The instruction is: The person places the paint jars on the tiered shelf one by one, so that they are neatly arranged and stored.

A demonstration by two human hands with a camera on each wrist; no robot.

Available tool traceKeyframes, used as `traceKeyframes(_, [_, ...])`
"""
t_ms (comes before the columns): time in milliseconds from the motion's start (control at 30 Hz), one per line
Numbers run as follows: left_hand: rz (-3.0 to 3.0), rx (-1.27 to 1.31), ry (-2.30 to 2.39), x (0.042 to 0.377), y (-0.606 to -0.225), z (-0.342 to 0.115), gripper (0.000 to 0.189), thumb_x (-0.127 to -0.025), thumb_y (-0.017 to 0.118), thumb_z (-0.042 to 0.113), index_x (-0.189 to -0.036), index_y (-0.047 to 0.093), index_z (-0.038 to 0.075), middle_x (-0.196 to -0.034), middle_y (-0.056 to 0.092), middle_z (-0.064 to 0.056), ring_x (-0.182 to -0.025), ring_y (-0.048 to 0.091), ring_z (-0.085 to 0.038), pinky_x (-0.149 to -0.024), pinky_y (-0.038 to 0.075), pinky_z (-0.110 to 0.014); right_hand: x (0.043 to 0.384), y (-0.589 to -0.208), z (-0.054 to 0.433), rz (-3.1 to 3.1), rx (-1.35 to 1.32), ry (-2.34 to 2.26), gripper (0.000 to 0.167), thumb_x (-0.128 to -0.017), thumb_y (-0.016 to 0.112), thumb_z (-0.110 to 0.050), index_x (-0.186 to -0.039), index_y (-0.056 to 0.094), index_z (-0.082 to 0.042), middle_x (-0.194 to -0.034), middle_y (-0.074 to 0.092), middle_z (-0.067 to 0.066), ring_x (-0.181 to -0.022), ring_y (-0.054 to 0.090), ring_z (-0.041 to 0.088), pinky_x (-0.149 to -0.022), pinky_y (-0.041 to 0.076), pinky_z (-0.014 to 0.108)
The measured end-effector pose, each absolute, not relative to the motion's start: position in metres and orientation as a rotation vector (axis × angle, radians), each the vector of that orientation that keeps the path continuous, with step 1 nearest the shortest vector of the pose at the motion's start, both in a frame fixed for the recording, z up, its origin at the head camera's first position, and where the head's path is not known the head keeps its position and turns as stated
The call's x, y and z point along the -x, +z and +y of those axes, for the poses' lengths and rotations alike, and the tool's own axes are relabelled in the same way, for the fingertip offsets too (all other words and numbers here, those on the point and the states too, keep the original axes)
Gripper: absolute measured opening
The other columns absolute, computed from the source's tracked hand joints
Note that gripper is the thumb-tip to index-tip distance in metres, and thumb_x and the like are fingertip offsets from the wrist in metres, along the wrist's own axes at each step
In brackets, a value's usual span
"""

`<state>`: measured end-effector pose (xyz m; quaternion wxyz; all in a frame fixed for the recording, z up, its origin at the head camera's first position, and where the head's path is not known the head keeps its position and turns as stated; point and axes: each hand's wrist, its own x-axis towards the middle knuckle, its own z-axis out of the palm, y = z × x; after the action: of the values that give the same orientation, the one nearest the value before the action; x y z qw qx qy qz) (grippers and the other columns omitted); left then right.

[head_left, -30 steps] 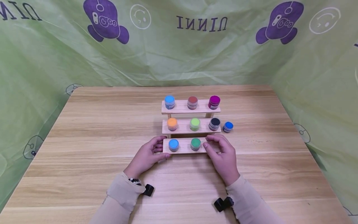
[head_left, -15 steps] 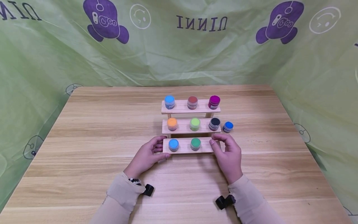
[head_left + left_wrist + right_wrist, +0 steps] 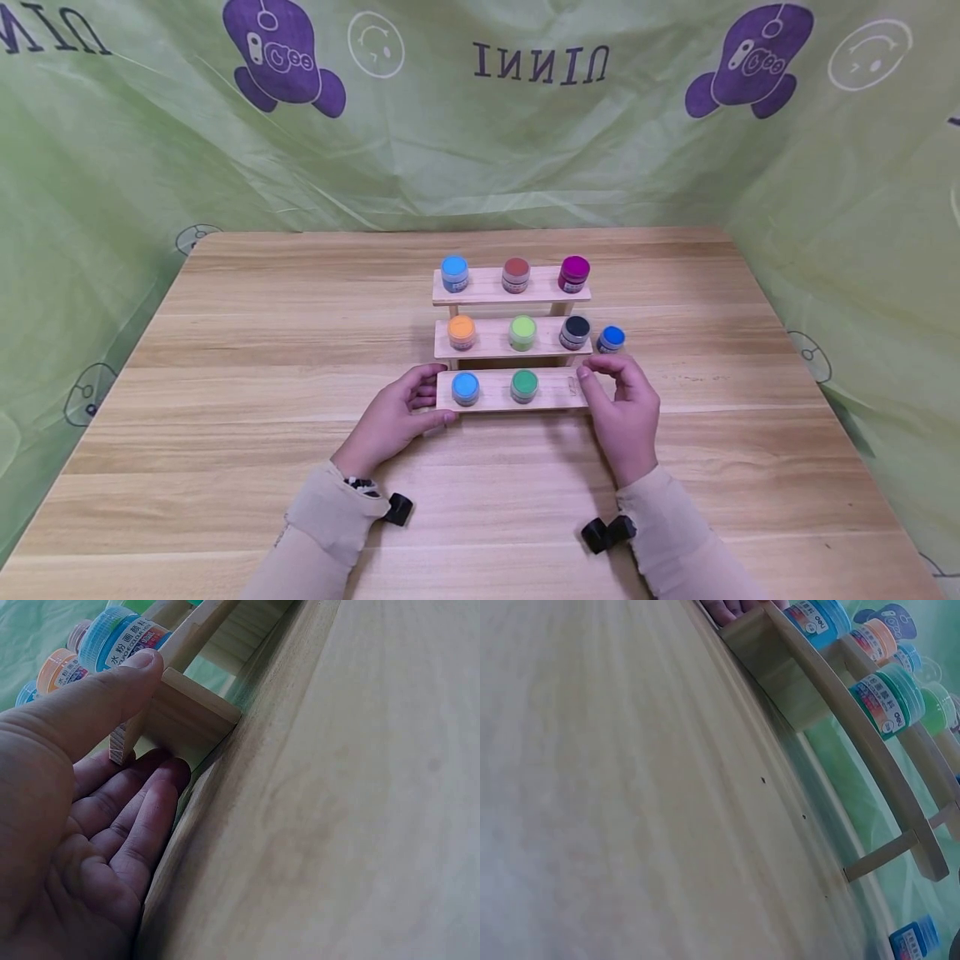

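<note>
A three-step wooden display rack [image 3: 547,392] stands mid-table with small paint jars on its steps. On the lowest step sit a light blue jar [image 3: 466,388] and a green jar [image 3: 524,385]; its right part bears none. My left hand [image 3: 393,412] holds that step's left end, thumb [image 3: 139,664] at the front edge and fingers around the end. At the right end is my right hand [image 3: 628,417], thumb and forefinger bent close together with no jar between them; whether they touch the wood I cannot tell. Beyond it a dark blue jar [image 3: 611,338] stands on the table.
The middle step carries an orange jar [image 3: 462,332], a light green jar [image 3: 522,332] and a black jar [image 3: 575,332]. On the top step are blue [image 3: 454,273], brown [image 3: 516,275] and purple [image 3: 574,273] jars. A green printed cloth [image 3: 450,158] hangs behind the table.
My right hand has slid rightward along the lowest step, from beside the green jar to the step's right end. The left hand, the rack and the jars have not moved.
</note>
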<state>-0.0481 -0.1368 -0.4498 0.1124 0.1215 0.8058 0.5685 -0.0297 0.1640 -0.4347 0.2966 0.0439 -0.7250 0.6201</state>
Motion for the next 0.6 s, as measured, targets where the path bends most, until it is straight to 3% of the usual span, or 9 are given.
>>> traceKeyframes(267, [2.356,-0.344,1.673,0.048,-0.449,-0.137,0.069,-0.081,0.086,0.014,-0.141,0.053,0.007,-0.121,0.063,-0.014,-0.108,0.064,-0.024,-0.097,0.055,-0.034,0.035,-0.437,0.172,-1.900,0.093,1.693,0.011,-0.089,0.071,0.004,-0.098,0.068,0.009,-0.093,0.070,0.003,-0.089,0.064,0.014,-0.088,0.053,0.021])
traceKeyframes(600, [2.353,-0.334,1.669,0.047,-0.447,-0.137,0.069,-0.081,0.086,0.015,-0.141,0.053,0.008,-0.121,0.063,-0.012,-0.108,0.064,-0.024,-0.097,0.054,-0.032,0.042,-0.440,0.181,-1.901,0.258,1.718,0.019,-0.090,0.072,-0.001,-0.105,0.067,0.010,-0.102,0.068,0.019,-0.092,0.063,0.017,-0.086,0.053,0.021])
